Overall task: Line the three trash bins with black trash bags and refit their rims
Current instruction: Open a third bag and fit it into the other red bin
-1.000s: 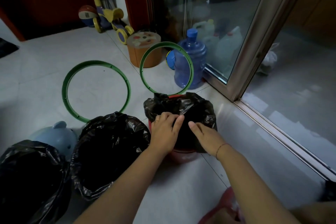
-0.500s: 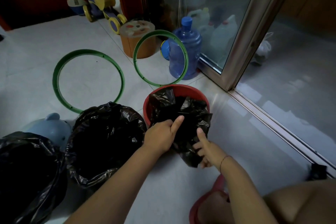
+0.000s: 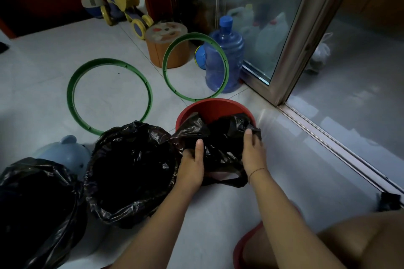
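A red bin (image 3: 215, 109) stands on the floor with a black trash bag (image 3: 220, 137) draped over its near edge; its far rim is bare. My left hand (image 3: 192, 165) grips the bag's left part and my right hand (image 3: 253, 150) grips its right part. Two more bins to the left carry black bags, the middle bin (image 3: 131, 170) and the left bin (image 3: 37, 207). One green rim (image 3: 109, 96) lies flat on the floor. A second green rim (image 3: 195, 66) leans upright against a blue water bottle (image 3: 227, 59).
A light blue animal-shaped object (image 3: 63, 154) sits behind the left bin. An orange stool (image 3: 167, 43), a yellow ride-on toy (image 3: 120, 4) and a ball stand farther back. A metal-framed glass door (image 3: 293, 43) and its floor track run along the right. My knee shows at bottom right.
The bag that covered the red bin's whole mouth has come off the far side, baring the red rim. Both hands have spread apart along the near edge, holding the bag.
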Action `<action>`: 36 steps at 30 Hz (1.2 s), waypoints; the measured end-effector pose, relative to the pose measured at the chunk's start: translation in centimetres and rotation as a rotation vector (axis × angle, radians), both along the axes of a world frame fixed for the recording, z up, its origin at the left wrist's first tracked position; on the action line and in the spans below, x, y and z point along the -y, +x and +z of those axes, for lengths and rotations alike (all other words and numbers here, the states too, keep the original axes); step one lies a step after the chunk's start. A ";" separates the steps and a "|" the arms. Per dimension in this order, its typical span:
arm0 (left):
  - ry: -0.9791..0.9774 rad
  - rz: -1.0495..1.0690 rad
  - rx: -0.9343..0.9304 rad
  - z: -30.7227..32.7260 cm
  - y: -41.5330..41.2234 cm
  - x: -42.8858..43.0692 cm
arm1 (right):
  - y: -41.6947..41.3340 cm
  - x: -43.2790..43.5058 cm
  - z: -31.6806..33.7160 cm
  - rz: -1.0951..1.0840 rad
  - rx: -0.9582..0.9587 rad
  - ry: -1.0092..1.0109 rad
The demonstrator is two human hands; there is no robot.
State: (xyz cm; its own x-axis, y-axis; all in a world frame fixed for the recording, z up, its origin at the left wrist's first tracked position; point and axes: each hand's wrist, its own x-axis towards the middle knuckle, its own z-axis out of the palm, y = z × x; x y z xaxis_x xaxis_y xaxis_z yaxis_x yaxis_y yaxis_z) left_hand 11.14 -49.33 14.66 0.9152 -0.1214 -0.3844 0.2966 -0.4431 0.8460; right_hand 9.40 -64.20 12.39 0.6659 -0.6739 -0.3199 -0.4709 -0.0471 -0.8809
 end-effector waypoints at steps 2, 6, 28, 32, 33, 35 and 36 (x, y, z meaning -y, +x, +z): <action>-0.066 0.124 0.021 -0.3 0.2 0.3 | 0.4 0.6 -0.4 -0.011 0.008 0.090; -0.029 0.255 -0.082 -0.3 1.2 1.6 | 1.2 1.4 -1.0 -0.049 0.065 0.295; -0.514 0.373 -0.606 0.0 5.7 3.4 | 1.5 6.5 -3.9 -0.276 0.177 0.617; -0.421 0.338 -0.432 -0.3 5.5 2.7 | 1.2 6.5 -2.5 -0.320 0.156 0.524; -0.392 0.327 -0.374 -0.4 5.2 2.5 | 1.3 6.4 -2.3 -0.301 0.140 0.457; -0.325 0.338 -0.230 -0.3 4.7 2.0 | 1.5 5.6 -2.1 -0.308 0.082 0.190; -0.285 0.347 -0.143 -0.2 4.5 1.8 | 1.4 5.1 -1.8 -0.354 0.083 0.022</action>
State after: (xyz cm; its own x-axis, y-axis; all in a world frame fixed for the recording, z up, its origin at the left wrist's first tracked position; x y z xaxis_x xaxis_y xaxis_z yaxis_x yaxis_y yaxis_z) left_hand 15.63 -51.15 14.48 0.8605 0.0637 -0.5054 0.5086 -0.0530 0.8594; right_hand 10.79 -69.26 10.60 0.4169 -0.8609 -0.2917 -0.3815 0.1256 -0.9158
